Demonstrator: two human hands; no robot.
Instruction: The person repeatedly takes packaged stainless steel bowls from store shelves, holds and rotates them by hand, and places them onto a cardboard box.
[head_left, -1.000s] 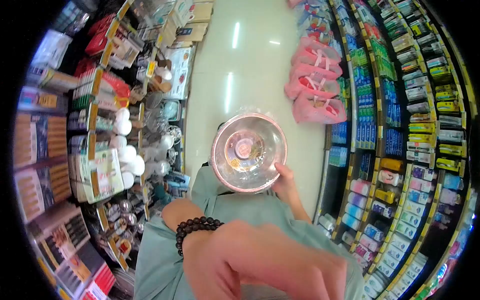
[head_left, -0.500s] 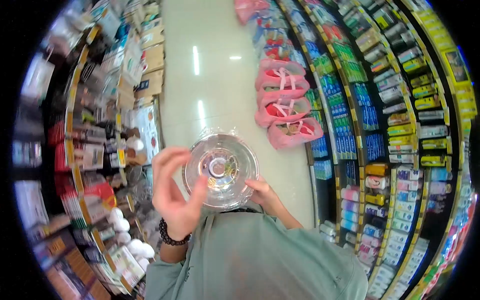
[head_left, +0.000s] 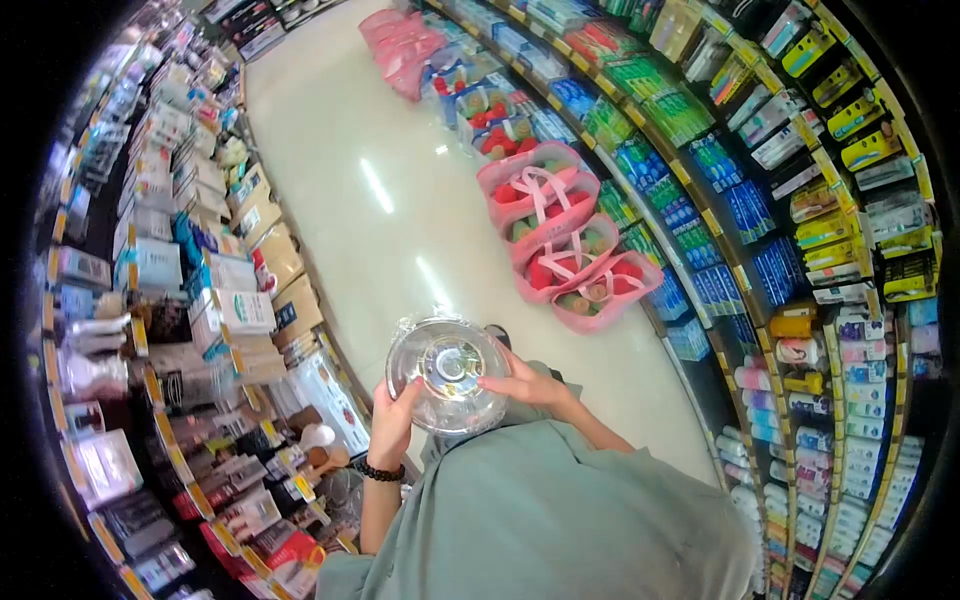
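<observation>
A round clear bowl [head_left: 450, 368], with what looks like thin clear wrap at its rim, is held between both hands in front of the green shirt. My left hand [head_left: 393, 420], with a dark beaded bracelet on the wrist, grips the bowl's left edge, thumb on the near side. On the right edge, my right hand [head_left: 527, 383] holds the bowl with its thumb over the rim. The fingers of both hands are partly hidden beneath it.
Pink bags [head_left: 540, 195] with red and green contents stand on the pale floor [head_left: 330, 150] at the foot of the right shelves. Packaged goods fill the right shelves [head_left: 700, 215]. Boxes and housewares fill the left shelves [head_left: 225, 330]. A dark shoe [head_left: 498, 335] shows beyond the bowl.
The view has turned and shifted. My left hand, raised with fingers spread beside the bowl before, now grips its left edge. My right hand still holds the right side.
</observation>
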